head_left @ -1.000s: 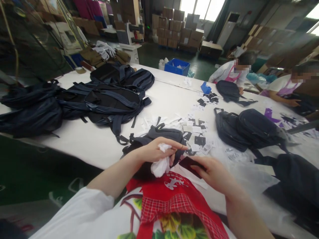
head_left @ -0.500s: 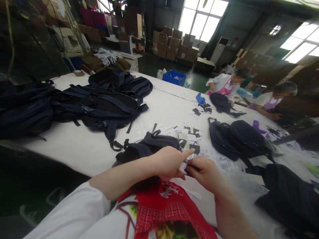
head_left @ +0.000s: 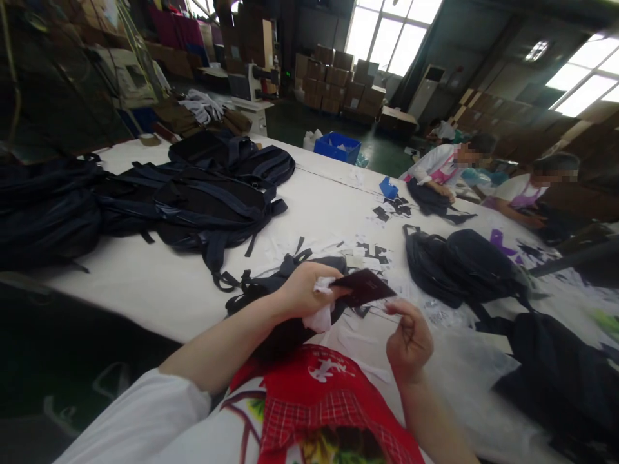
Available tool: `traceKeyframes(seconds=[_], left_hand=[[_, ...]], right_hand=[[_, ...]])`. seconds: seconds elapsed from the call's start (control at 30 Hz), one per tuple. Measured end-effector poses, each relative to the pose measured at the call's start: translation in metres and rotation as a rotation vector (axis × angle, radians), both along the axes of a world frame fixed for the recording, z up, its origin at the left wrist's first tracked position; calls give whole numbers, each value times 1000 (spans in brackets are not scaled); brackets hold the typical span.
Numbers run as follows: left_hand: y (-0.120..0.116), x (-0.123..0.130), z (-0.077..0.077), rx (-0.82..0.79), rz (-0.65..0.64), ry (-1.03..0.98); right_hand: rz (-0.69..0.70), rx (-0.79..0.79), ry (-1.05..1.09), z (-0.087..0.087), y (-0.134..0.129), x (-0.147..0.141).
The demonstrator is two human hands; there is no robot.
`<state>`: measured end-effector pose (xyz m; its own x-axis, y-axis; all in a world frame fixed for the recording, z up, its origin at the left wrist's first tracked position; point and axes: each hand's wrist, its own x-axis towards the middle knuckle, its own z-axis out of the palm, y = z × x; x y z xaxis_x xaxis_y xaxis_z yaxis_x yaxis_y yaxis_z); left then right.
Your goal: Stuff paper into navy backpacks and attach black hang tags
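My left hand (head_left: 305, 288) is closed on a dark rectangular tag (head_left: 366, 288), which sticks out to the right, and on a crumpled white cloth or paper (head_left: 320, 318) hanging below the fingers. My right hand (head_left: 410, 338) is beside the tag's right corner, fingers curled and the index finger bent toward the thumb. Whether a thin cord or anything else is in that pinch I cannot make out. Under my left hand lies a dark backpack (head_left: 258, 291) with loose straps, partly hidden by my forearm. Several small dark tags (head_left: 373, 252) and white slips are scattered beyond my hands.
Several navy backpacks (head_left: 207, 209) cover the left of the white table (head_left: 329, 212). More dark bags (head_left: 464, 264) and clear plastic (head_left: 467, 361) lie to the right. A small blue box (head_left: 388, 187) stands farther back. Two co-workers handle bags across the table; a blue bin (head_left: 337, 148) is behind.
My hands were close together low over the bag; they have moved apart. My left hand has lifted the dark tag into view, and my right hand has drawn away to the right.
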<state>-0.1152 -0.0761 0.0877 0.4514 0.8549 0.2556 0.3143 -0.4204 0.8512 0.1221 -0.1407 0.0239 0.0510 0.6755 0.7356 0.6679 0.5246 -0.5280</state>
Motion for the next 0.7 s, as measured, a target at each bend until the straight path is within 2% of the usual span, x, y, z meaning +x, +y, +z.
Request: traceKeyframes(seconds=[0.07,0.17,0.23,0.33,0.37,0.4,0.5,0.53,0.57,0.6,0.63,0.7], left_hand=[[2,-3,3,-18,98,-140],[5,-6,15,42,128,-268],[4,-7,23,106,140,-299],[-4,-4,33,225,126,-238],[-10,-1,35,259,46,-188],[-17,3,36,293,-88,-113],[-38,12,37,338,-596,186],[-42,11,38,325,-694,263],[-44,8,37,298,-714,301],[-43,1,36,260,-654,298],[-39,-8,33,214,-529,274],[-28,-33,24,118,-175,242]], right_hand=[[124,-133,-151,-7,-2,-7],[314,-425,-267,-13,-3,-20],[328,-614,-172,-15,0,-24],[246,-929,145,-20,12,-22],[233,-1036,268,-21,17,-19],[234,-1129,394,-23,23,-16],[346,-1319,705,-24,41,-5],[387,-1357,779,-25,47,-1],[403,-1388,832,-25,52,4],[390,-1414,863,-25,57,8],[359,-1435,878,-26,62,12],[297,-1466,875,-26,73,18]])
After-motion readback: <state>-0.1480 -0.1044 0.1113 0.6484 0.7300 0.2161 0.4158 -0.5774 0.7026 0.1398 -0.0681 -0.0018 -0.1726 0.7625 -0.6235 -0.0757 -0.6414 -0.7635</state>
